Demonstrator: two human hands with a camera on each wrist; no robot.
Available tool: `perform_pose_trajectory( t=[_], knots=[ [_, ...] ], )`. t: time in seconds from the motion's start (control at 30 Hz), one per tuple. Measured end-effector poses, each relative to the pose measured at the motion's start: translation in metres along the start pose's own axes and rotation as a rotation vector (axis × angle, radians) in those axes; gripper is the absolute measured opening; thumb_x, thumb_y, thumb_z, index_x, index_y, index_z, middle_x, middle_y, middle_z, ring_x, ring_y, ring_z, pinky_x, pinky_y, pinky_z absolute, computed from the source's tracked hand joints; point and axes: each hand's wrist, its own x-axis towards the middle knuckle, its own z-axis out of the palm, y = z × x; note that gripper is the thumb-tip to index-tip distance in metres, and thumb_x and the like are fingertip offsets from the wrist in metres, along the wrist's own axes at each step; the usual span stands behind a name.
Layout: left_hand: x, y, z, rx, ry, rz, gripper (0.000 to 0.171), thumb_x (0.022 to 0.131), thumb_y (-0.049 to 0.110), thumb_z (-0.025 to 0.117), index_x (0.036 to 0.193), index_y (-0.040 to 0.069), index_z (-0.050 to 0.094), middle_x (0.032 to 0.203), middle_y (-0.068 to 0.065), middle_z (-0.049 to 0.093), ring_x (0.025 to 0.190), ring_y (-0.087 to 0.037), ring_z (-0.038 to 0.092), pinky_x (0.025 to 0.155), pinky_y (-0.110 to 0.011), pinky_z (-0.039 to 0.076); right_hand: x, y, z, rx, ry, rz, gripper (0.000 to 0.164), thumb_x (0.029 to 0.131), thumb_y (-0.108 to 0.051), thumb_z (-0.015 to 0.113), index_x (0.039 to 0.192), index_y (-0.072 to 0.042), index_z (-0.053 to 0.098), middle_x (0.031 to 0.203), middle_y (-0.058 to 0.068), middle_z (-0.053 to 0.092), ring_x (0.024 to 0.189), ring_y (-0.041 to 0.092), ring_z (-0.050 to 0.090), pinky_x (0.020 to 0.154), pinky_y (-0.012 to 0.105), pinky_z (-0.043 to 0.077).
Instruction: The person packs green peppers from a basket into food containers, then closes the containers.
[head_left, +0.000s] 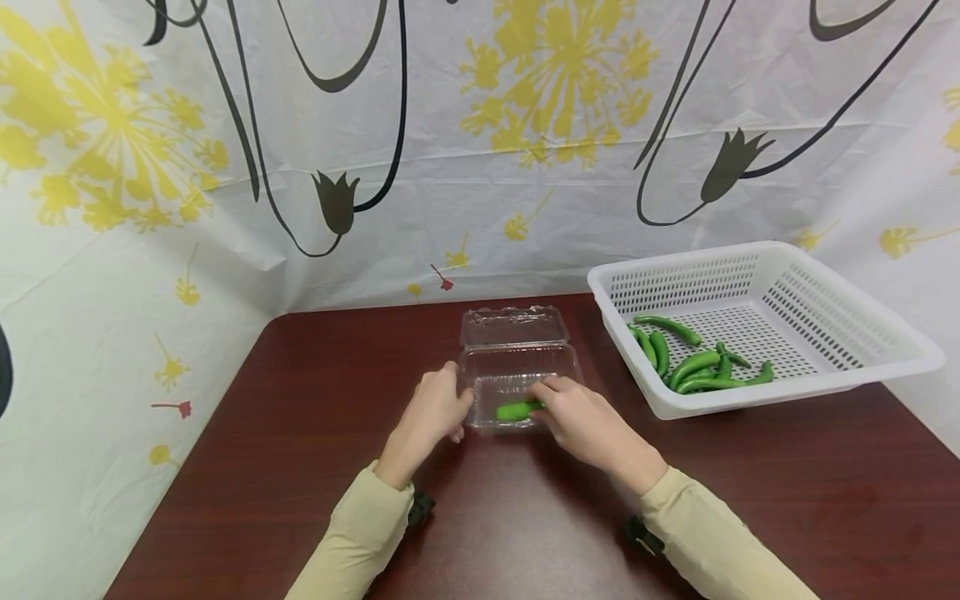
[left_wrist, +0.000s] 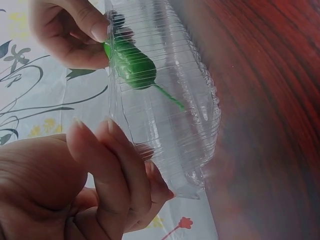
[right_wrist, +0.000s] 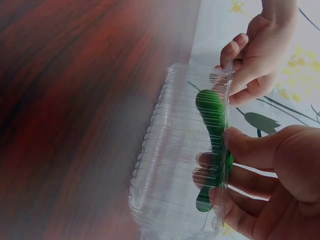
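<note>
- While the left hand [head_left: 432, 407] gripped the clear box [head_left: 517, 363] at its left edge, in the head view, the right hand [head_left: 587, 423] pinched a green pepper [head_left: 516, 412] inside, along the near side; the white basket [head_left: 798, 395] stood to the right.
- From the left wrist, the stem [left_wrist: 170, 96] pointed left; a light pinch seemed enough.
- From the right wrist, fingers reached inside; steadying the thin rim seemed wise.
</note>
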Motion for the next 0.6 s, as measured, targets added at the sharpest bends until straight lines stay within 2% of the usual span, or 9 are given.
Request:
perform_pose_trajectory(
  t=[0.4, 0.6],
  knots=[
    [-0.0008, 0.0010, -0.0006, 0.009, -0.010, 0.004, 0.048, 0.088, 0.009, 0.055, 0.129, -0.007, 0.038, 0.069, -0.012, 0.057, 0.032, -0.012, 0.054, 0.038, -0.024, 0.047, 0.0000, 0.0008, 0.0008, 0.031, -0.019, 0.021, 0.015, 0.081, -0.018, 0.070, 0.095, -0.014, 0.064, 0.086, -0.002, 0.059, 0.078, 0.014, 0.059, 0.065, 0.035, 0.050],
    [-0.0024, 0.0023, -0.0013, 0.016, -0.024, 0.002, 0.051, 0.088, 0.009, 0.055, 0.131, -0.008, 0.035, 0.069, -0.012, 0.057, 0.033, -0.012, 0.054, 0.037, -0.024, 0.046, 0.0002, 0.0014, 0.0008, 0.044, -0.039, 0.033, 0.014, 0.082, -0.018, 0.069, 0.096, -0.015, 0.064, 0.088, -0.003, 0.060, 0.079, 0.014, 0.060, 0.066, 0.035, 0.050]
  ],
)
